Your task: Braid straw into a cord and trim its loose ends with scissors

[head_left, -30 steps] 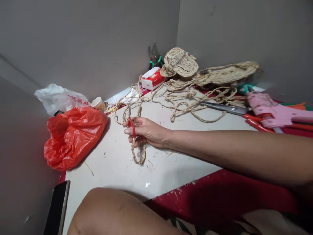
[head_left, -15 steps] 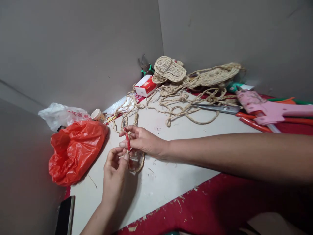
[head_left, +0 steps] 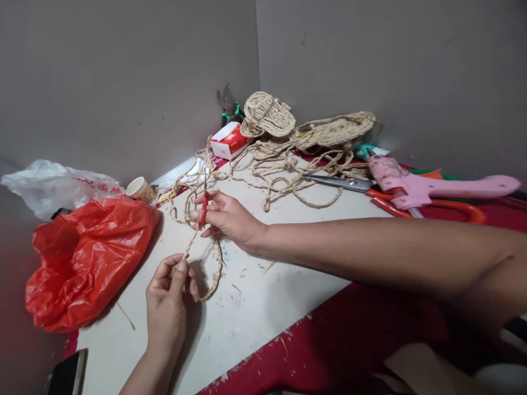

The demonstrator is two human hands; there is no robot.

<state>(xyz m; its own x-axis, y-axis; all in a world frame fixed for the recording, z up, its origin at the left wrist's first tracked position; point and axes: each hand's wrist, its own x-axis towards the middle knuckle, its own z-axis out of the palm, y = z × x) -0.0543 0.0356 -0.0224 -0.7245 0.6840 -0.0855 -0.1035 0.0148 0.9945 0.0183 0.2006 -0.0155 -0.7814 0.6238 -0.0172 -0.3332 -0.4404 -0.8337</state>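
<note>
Well, right of the red bag [head_left: 99, 258], the left hand [head_left: 167, 307] pinches cord [head_left: 219, 262]. The right hand [head_left: 233, 220] has fingers round scissors [head_left: 205, 208].

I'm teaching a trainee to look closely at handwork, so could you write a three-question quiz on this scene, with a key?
1. Which hand holds the red-handled tool?
2. True or false: in the picture, the paper cup is left of the red-and-white box.
3. Fill in the missing word: the left hand pinches a length of braided ____.

Key: 1. The right hand. 2. True. 3. Rope.
</note>
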